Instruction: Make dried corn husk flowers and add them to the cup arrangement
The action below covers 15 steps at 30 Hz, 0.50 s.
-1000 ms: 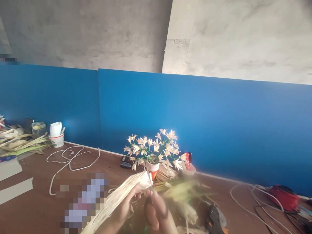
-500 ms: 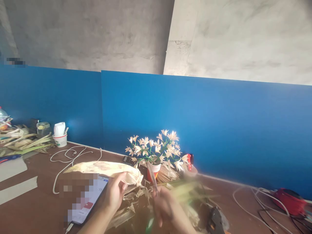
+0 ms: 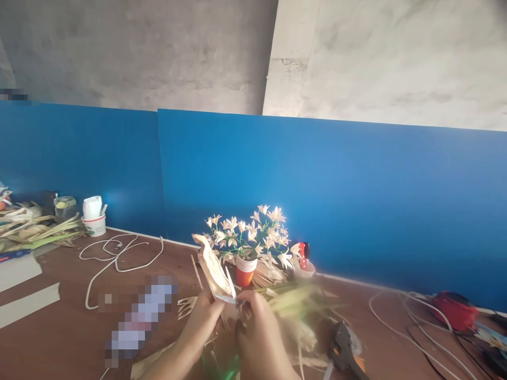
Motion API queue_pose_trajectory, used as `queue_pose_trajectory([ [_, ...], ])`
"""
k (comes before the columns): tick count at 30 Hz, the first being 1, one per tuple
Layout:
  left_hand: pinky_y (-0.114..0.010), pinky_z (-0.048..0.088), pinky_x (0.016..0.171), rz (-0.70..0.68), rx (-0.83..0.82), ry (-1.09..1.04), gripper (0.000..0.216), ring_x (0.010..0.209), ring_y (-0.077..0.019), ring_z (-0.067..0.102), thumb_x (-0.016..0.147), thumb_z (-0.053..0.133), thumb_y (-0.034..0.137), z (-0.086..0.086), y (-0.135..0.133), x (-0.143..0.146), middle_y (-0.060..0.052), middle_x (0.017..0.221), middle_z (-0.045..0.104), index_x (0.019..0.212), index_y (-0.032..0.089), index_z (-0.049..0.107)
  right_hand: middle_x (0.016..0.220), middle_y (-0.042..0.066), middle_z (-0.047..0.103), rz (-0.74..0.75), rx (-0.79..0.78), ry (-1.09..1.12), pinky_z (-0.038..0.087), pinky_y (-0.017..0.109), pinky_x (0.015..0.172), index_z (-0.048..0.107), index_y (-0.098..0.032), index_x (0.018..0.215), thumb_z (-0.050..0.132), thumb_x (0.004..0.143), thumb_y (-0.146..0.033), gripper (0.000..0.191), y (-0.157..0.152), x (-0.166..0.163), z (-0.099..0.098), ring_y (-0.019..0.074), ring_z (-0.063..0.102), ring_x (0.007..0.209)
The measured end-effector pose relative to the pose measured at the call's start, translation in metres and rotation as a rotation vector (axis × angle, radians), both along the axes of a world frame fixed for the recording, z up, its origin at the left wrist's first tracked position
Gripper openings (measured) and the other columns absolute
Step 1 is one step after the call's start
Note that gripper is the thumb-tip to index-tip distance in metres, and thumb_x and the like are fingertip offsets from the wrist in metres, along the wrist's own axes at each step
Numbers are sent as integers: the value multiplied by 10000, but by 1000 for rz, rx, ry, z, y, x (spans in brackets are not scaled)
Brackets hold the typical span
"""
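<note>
My left hand (image 3: 206,322) grips a pale dried husk leaf (image 3: 212,266) that stands up from its fingers, tip pointing up and left. My right hand (image 3: 257,338) is closed on a pair of scissors (image 3: 232,287), whose blades sit at the base of the leaf right beside my left fingers. Both hands are low in the picture, over a heap of dried leaf strips (image 3: 293,306). Just behind them stands a small paper cup (image 3: 245,274) holding a bunch of handmade cream flowers (image 3: 249,237).
A brown table (image 3: 59,327) runs along a blue wall panel (image 3: 336,195). A blurred phone (image 3: 138,322) lies at my left, white cables (image 3: 114,256) beyond it. A glue gun (image 3: 344,351) lies right. A red object (image 3: 453,311) and wires sit far right; leaves and cups far left.
The leaf lay flat and long to the left half a second ago; now my left hand holds it upright and closer, and my right hand has brought the scissors to its base.
</note>
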<state>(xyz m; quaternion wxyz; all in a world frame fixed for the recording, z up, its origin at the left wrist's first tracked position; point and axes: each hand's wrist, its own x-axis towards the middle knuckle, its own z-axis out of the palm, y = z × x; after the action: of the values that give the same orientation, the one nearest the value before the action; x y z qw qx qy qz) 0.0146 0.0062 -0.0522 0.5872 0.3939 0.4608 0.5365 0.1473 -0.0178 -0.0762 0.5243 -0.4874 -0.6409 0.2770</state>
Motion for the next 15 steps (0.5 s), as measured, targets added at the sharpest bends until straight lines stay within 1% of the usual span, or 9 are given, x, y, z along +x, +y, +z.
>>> queue_pose_trajectory([
  [2, -196, 181, 354, -59, 20, -21, 211, 299, -61, 307, 617, 740, 328, 0, -6, 2, 81, 350, 420, 564, 172, 608, 800, 7, 648, 25, -64, -70, 409, 263, 658, 624, -239, 911, 519, 570, -11, 423, 2, 1, -3, 180, 561, 718],
  [4, -203, 254, 362, -94, 19, -47, 231, 325, -86, 396, 608, 761, 366, 0, -12, -1, 45, 392, 504, 613, 161, 652, 727, 2, 649, 40, -104, -56, 405, 248, 603, 604, -220, 885, 502, 626, -37, 333, 4, 3, -1, 165, 559, 645],
  [5, -212, 315, 384, -96, 13, -60, 254, 363, -111, 466, 592, 775, 382, 0, -14, -3, 20, 432, 560, 642, 156, 670, 713, 3, 651, 37, -102, -34, 409, 245, 598, 599, -213, 881, 499, 650, -50, 300, 4, 5, 2, 164, 564, 637],
  [7, -253, 452, 495, -62, -16, -83, 303, 513, -184, 612, 543, 807, 388, 0, -16, -11, -33, 556, 666, 689, 151, 687, 732, 14, 663, 12, -69, -4, 424, 245, 607, 603, -202, 913, 508, 691, -84, 269, 4, 10, 9, 172, 584, 661],
  [9, -282, 511, 612, 12, -98, -83, 328, 676, -234, 680, 525, 816, 372, 1, -15, -21, -65, 680, 724, 721, 144, 686, 754, 26, 669, -53, -28, 2, 430, 245, 598, 608, -194, 940, 519, 730, -133, 237, 3, 16, 17, 180, 594, 677],
  [12, -266, 517, 614, 167, -167, -105, 345, 704, -216, 687, 535, 801, 340, -1, -6, -37, -41, 724, 731, 787, 160, 648, 754, 35, 672, -183, -22, -6, 431, 245, 563, 611, -191, 934, 534, 769, -217, 184, 3, 26, 25, 187, 598, 670],
  [13, -239, 498, 565, 205, -172, -105, 337, 655, -188, 676, 547, 793, 328, -2, -1, -41, -13, 699, 718, 796, 174, 626, 747, 34, 670, -219, -25, -8, 432, 245, 554, 610, -192, 935, 549, 764, -235, 187, 3, 29, 27, 189, 601, 668],
  [14, -200, 442, 481, 231, -173, -83, 315, 546, -145, 631, 564, 783, 324, -3, 5, -45, 26, 606, 674, 778, 183, 601, 751, 34, 671, -249, -22, -8, 437, 245, 554, 608, -193, 940, 570, 751, -245, 199, 4, 32, 28, 192, 605, 677],
  [15, -170, 328, 383, 269, -186, -51, 298, 391, -96, 513, 564, 778, 324, -5, 11, -49, 81, 456, 558, 712, 192, 556, 760, 36, 673, -275, -11, -7, 446, 247, 561, 606, -193, 940, 591, 738, -252, 212, 5, 35, 29, 195, 609, 688],
])
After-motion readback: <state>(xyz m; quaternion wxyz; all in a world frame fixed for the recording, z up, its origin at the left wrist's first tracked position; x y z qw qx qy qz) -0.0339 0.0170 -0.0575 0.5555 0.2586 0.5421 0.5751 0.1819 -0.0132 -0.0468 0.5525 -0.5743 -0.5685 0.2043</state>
